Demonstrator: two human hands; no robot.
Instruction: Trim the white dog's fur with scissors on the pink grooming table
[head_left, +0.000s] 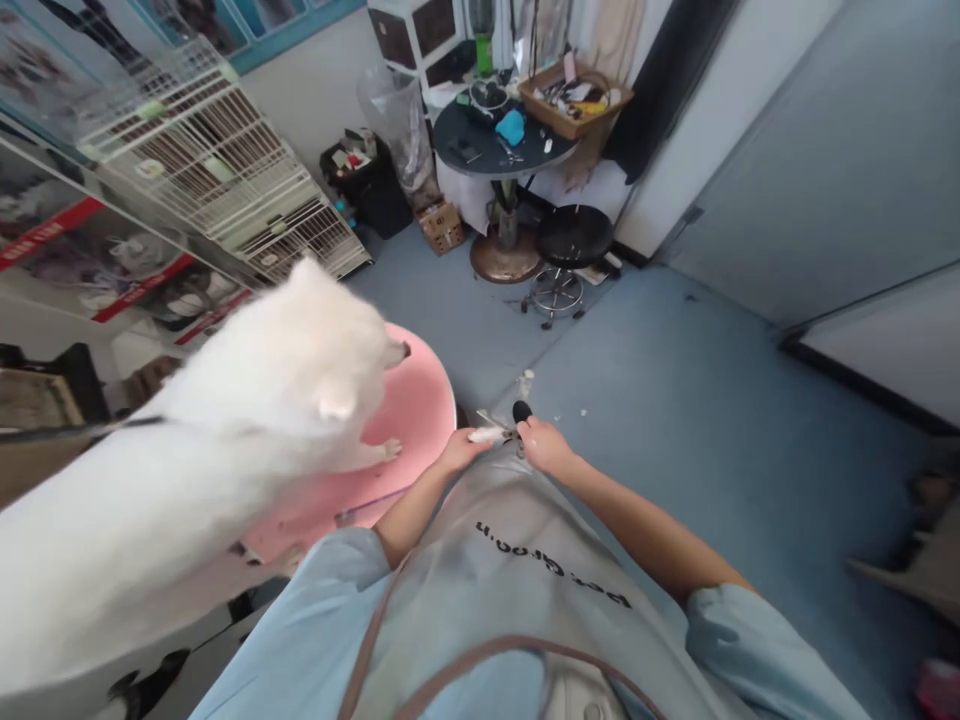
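Observation:
A pair of metal scissors (519, 447) is in my right hand (545, 446), whose fingers are closed about its handles in front of my waist. Just to the left, my left hand (463, 450) is closed on a small white piece (487, 434), held against the scissor blades; I cannot make out whether it is tissue, cloth or fur. A large white dog (300, 370) stands on a round pink table (424, 400) at my left, its head turned toward the right. Neither hand touches the dog. A thin purple-handled tool (367, 508) lies near the table's edge.
White wire cages (217, 180) stand behind the dog. Farther back are a black bin (371, 185), a dark round table (465, 145) with a tool tray (574, 100), and a black wheeled stool (574, 237). Some white tufts (526, 378) lie on the blue floor.

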